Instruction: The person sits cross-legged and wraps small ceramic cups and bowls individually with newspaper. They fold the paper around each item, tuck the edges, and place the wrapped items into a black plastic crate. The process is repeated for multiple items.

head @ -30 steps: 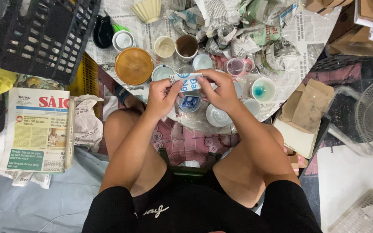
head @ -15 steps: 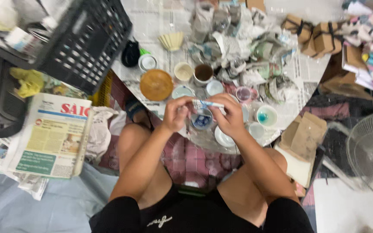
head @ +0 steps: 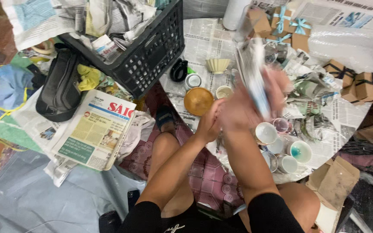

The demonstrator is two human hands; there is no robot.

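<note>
The right hand (head: 249,105) is raised in front of the chest with its fingers wrapped round a long, pale, blue-marked thing (head: 255,73), blurred by motion, most likely a rolled or folded sheet of paper or wrapping; what it is exactly cannot be told. Its long axis runs nearly upright, leaning a little away from the body, so most of its length stands above and beyond the grip while only its lower end sits inside the closed fingers. The left hand (head: 208,123) is just beside the right, touching or almost touching it at the heel, fingers curled in; whether it also has hold of the thing's lower end cannot be told through the blur. The right hand is plainly the one carrying it. Below and beyond the grip, on the newspaper-covered round table (head: 203,39), stands a cluster of small ceramic cups (head: 266,131), one with a turquoise inside (head: 299,151). To the left of the grip lies a brown bowl (head: 198,100), and farther left a black plastic crate (head: 152,56) stuffed with crumpled newspaper.
</note>
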